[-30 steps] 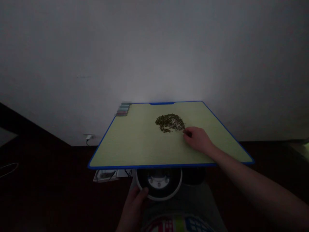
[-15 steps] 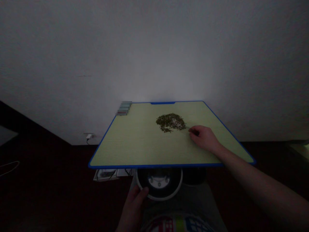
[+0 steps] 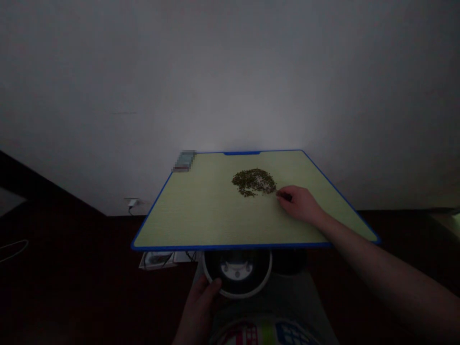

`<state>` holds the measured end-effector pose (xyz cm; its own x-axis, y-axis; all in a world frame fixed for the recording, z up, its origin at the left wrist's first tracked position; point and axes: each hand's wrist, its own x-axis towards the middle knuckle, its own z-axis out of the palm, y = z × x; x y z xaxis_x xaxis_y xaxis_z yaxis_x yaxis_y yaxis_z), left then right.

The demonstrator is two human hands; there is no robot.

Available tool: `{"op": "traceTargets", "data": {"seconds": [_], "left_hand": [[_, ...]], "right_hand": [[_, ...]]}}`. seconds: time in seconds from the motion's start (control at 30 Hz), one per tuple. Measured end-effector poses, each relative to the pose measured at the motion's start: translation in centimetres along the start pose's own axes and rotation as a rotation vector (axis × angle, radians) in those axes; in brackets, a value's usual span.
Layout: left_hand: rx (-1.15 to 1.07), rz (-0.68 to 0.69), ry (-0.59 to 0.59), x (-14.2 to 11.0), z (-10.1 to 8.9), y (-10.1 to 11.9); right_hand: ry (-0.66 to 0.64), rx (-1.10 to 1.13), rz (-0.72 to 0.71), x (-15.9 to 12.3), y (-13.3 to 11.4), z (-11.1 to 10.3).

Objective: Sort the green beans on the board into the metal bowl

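A heap of small dark green beans (image 3: pixel 254 181) lies on a pale green tabletop with a blue rim (image 3: pixel 201 211). My right hand (image 3: pixel 300 204) rests on the table just right of the heap, fingers pinched together at its edge; whatever they hold is too small to make out. My left hand (image 3: pixel 200 303) is below the table's near edge, its fingers curled on the rim of a white round bowl (image 3: pixel 237 273) held in my lap.
A small blurred object (image 3: pixel 184 161) sits at the table's far left corner. A plain wall stands behind. A wall socket with a plug (image 3: pixel 132 203) is at the left, low down. The floor around is dark.
My right hand drew back to the right from the heap half a second ago, then came back slightly toward its edge. The left hand and the bowl have stayed put.
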<state>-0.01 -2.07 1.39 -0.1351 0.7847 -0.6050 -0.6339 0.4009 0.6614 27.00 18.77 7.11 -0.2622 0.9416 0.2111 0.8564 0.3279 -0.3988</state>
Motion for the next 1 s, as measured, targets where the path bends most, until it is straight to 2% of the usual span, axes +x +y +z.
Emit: {"op": "traceTargets", "data": {"seconds": [0.2, 0.33, 0.53, 0.83, 1.0], "left_hand": [[0.02, -0.01, 0.006, -0.1, -0.1, 0.3], [0.026, -0.012, -0.034, -0.1, -0.2, 0.3], [0.059, 0.013, 0.046, -0.2, 0.0, 0.2], [0.033, -0.011, -0.046, -0.1, 0.0, 0.4], [0.053, 0.005, 0.034, -0.4, 0.1, 0.5]], "right_hand": [[-0.013, 0.045, -0.019, -0.4, -0.2, -0.1], [-0.01, 0.025, -0.051, -0.2, -0.6, 0.1], [-0.007, 0.001, -0.043, 0.3, -1.1, 0.3], [-0.033, -0.039, -0.045, 0.7, -1.4, 0.1], [-0.056, -0.028, -0.078, 1.2, -1.1, 0.0]]}}
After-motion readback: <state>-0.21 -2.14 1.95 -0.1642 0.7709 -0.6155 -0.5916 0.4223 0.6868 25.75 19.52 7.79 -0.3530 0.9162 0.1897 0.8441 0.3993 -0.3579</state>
